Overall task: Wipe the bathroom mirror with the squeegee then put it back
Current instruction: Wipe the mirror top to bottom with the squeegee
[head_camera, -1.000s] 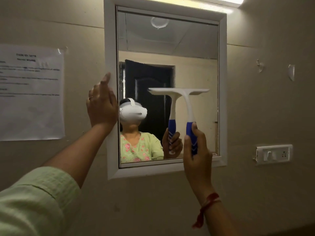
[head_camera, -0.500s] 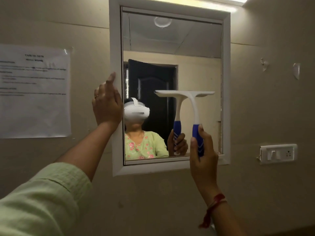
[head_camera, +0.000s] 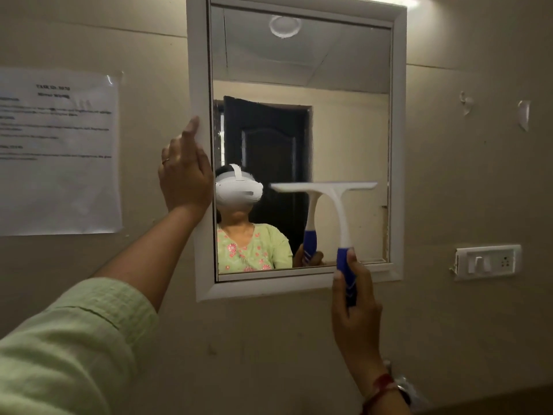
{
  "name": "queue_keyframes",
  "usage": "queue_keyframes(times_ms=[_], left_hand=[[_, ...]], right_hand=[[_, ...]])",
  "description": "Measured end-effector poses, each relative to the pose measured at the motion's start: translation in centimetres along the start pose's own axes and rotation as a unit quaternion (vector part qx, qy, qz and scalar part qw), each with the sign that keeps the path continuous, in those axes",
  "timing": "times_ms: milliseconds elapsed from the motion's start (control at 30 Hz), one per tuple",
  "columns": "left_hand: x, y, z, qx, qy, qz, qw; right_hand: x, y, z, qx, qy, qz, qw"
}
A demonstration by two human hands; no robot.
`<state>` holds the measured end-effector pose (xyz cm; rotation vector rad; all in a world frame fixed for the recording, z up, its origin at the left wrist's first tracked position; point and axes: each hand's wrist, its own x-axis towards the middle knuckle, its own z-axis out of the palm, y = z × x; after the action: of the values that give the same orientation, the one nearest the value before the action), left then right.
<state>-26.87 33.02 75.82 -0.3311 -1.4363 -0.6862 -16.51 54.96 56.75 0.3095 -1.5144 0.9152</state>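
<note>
The bathroom mirror [head_camera: 398, 145] hangs on the beige wall in a white frame. A white squeegee [head_camera: 335, 202] with a blue handle rests its blade flat against the lower right part of the glass. My right hand [head_camera: 354, 313] grips the blue handle from below, just under the mirror's bottom edge. My left hand [head_camera: 184, 172] presses flat against the left side of the frame, fingers pointing up. The glass reflects the squeegee, a person in a green top and a dark door.
A printed paper sheet [head_camera: 58, 151] is taped to the wall left of the mirror. A white switch and socket plate [head_camera: 487, 262] sits on the wall to the right, with two small wall hooks [head_camera: 465, 101] above it.
The squeegee has slid down the glass, and my right hand has dropped below the mirror's bottom edge. My left hand has stayed on the frame.
</note>
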Motion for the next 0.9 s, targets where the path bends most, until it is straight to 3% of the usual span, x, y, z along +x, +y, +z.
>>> queue_keyframes(times_ms=[167, 400, 667, 900], left_hand=[[0.0, -0.2, 0.1, -0.004, 0.003, 0.001, 1.0], [-0.1, -0.1, 0.1, -0.008, 0.004, -0.003, 1.0], [-0.1, -0.2, 0.0, -0.018, -0.003, -0.006, 1.0], [-0.2, 0.1, -0.1, -0.02, -0.008, -0.005, 1.0]], right_hand=[[4.6, -1.4, 0.1, -0.014, 0.004, -0.019, 1.0], [-2.4, 0.0, -0.6, 0.015, -0.01, 0.031, 0.999], [3.0, -1.8, -0.2, 0.011, -0.005, 0.017, 1.0], [-2.6, -0.6, -0.5, 0.034, -0.001, 0.047, 0.998]])
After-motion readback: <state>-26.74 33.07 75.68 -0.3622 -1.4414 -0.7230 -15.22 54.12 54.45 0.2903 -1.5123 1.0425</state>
